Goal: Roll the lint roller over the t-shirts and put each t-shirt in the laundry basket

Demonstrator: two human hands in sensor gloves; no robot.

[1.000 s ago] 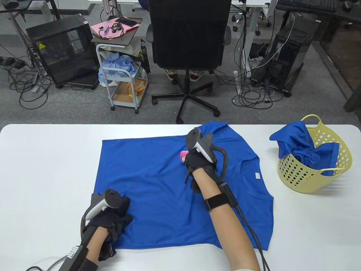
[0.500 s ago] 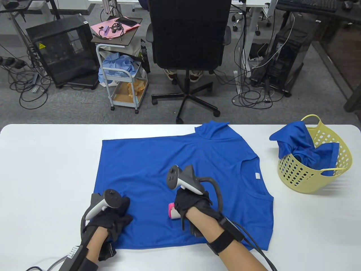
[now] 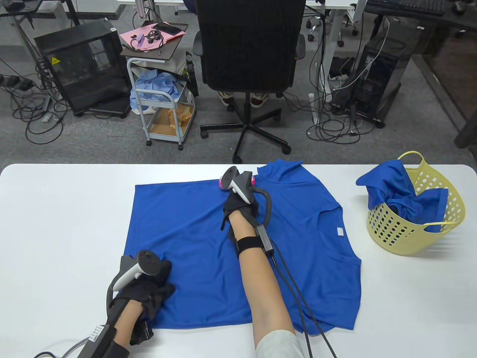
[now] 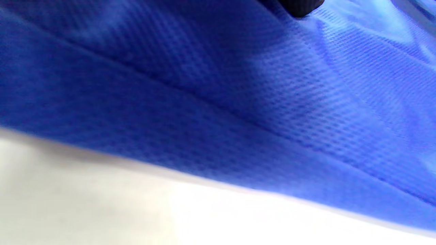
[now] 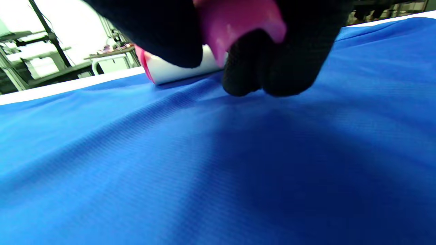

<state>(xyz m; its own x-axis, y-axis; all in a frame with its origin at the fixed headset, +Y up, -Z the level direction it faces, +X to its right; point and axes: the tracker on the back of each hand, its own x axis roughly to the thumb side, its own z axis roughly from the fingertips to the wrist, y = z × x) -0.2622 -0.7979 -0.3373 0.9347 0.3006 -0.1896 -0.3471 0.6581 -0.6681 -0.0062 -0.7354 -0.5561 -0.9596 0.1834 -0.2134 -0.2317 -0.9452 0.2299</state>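
A blue t-shirt (image 3: 193, 223) lies spread flat on the white table (image 3: 56, 209). My right hand (image 3: 240, 203) grips the pink lint roller (image 3: 220, 183), whose white roll (image 5: 177, 69) touches the shirt near its far edge. In the right wrist view my fingers (image 5: 272, 61) curl round the pink handle (image 5: 235, 20). My left hand (image 3: 149, 287) rests on the shirt's near left corner and holds the cloth down; the left wrist view shows only blue fabric (image 4: 238, 102) and one fingertip (image 4: 299, 6). A yellow laundry basket (image 3: 417, 231) at the right holds another blue t-shirt (image 3: 391, 194).
An office chair (image 3: 248, 67) and a small cart (image 3: 164, 108) stand on the floor beyond the table's far edge. Cables (image 3: 298, 298) trail from my right wrist across the shirt to the near edge.
My right hand rolled the lint roller back toward me, then pushed it out again to the shirt's far edge, further left than before. The left hand has stayed put.
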